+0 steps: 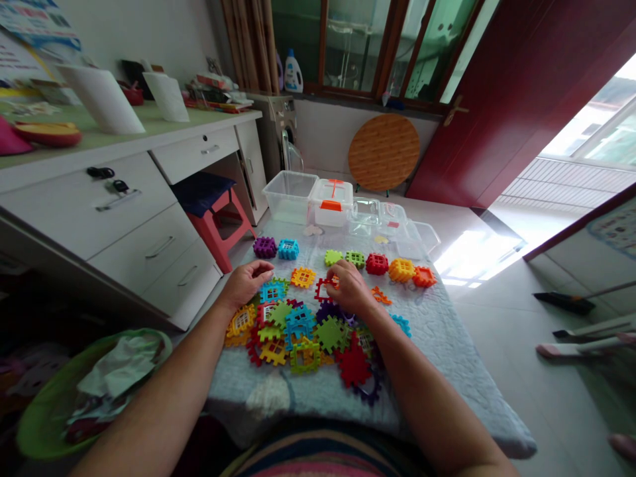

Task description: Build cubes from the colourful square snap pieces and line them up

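Note:
My left hand (247,283) hovers at the left of a pile of plastic building tiles, its fingers curled together and nothing visible in them. A blue window tile (273,291) lies just beside it. My right hand (349,288) has its fingers closed at a red frame tile (321,290); the fingers partly cover it. Between the hands lies a yellow-orange window tile (303,277). Nearer to me are jumbled notched tiles, among them a green tile (330,334), a red tile (354,361) and a blue window tile (299,322).
Behind the pile stand colour-sorted stacks, including a purple stack (265,248), a blue stack (288,249), a red stack (377,264) and an orange stack (401,269). Clear plastic boxes (291,199) line the table's far end. A pink stool (226,228) and a green basket (37,414) stand left.

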The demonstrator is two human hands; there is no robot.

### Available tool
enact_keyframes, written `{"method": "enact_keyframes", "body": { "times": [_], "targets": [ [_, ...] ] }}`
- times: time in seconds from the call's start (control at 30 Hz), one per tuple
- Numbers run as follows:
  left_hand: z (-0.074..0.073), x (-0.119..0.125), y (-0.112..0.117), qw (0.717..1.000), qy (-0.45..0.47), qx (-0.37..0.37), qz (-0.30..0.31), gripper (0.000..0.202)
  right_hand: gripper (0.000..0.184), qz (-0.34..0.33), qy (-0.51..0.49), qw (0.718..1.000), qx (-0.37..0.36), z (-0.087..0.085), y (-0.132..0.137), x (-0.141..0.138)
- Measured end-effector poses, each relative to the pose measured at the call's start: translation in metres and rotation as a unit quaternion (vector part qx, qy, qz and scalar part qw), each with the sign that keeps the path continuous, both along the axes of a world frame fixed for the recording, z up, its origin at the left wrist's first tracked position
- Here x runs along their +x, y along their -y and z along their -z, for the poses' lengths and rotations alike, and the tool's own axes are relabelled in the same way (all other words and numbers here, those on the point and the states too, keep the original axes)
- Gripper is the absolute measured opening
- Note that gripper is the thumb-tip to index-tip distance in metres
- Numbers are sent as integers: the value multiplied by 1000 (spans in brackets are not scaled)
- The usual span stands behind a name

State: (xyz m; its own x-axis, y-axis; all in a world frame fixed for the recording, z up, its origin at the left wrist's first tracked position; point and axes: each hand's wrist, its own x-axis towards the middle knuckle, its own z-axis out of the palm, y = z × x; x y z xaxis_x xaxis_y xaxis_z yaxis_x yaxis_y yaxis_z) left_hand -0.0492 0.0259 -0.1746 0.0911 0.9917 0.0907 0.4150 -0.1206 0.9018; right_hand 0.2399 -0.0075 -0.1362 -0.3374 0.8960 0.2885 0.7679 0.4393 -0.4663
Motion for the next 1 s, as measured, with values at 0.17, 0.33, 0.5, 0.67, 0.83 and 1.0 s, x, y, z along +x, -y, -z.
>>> {"method": "enact_keyframes", "body": {
  "times": [0.17,0.33,0.5,0.67,0.83,1.0],
  "targets": [
    [4,-1,-2,1000,4,-1,4,37,10,92,-113,989,10,-21,2,38],
    [2,0,-1,1000,10,-3,-7,39,9,105,-54,992,41,-29,9,61],
    [4,-1,-2,1000,10,-3,-7,39,9,57,38,997,28,-12,19,51],
    [7,-2,-3,1000,14,-4,0,37,9,9,40,999,-12,-5,25,48],
    [5,-1,-1,1000,8,-3,-6,37,37,50,62,996,-39,0,21,51],
    [2,0,-1,1000,15,-7,-5,37,52,63,62,994,-66,4,16,48]
  ]
}}
